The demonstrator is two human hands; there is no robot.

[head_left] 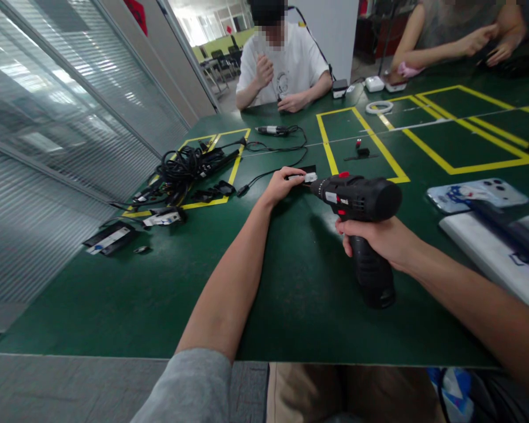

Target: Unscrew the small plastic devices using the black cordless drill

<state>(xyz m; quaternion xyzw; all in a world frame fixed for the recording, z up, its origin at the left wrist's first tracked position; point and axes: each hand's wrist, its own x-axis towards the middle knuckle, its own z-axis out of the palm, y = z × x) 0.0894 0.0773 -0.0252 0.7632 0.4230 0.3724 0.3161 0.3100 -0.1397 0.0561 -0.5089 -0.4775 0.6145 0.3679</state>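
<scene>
My right hand (374, 238) is wrapped round the grip of a black cordless drill (357, 197) with red switches. The drill lies level in the air and its chuck points left. My left hand (284, 185) rests on the green table, its fingers closed on a small black power adapter (309, 176) with a white label. The drill's tip reaches that adapter near my left fingertips; whether they touch I cannot tell. A black cable (264, 174) ends in a plug left of my left hand.
Tangled black cables (185, 167) lie at the left beside labelled black adapters (110, 238). A phone (476, 194) and a white case (489, 247) lie at the right. Beyond are a white cable coil (379, 107) and a small black part (362, 153). Two people sit across the table.
</scene>
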